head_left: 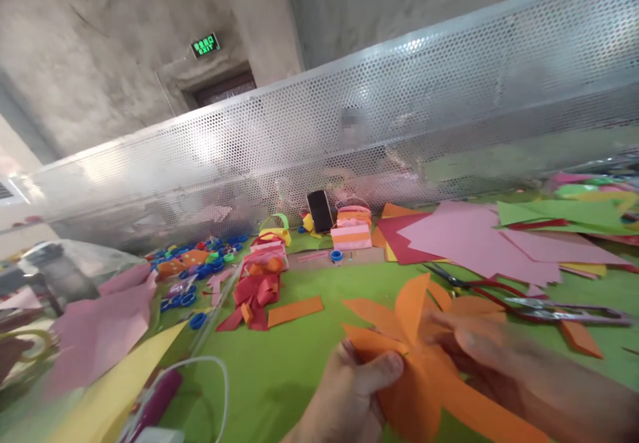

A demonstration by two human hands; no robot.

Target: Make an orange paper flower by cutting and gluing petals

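My left hand point(349, 390) pinches the lower left edge of an orange paper flower point(414, 323), thumb on top. The flower has several pointed petals fanning upward over the green table point(299, 363). My right hand point(499, 356) reaches in from the right, blurred by motion, its fingers lying against the flower's right petals. A long orange strip point(489, 416) runs from the flower toward the lower right.
Scissors point(524, 303) lie just right of the flower. Pink, red and green paper sheets point(479, 237) are stacked at right. A phone point(320, 211), small paper baskets point(352, 227), red scraps point(254, 293), blue tape rolls point(200, 267) and a perforated metal screen point(349, 124) stand behind.
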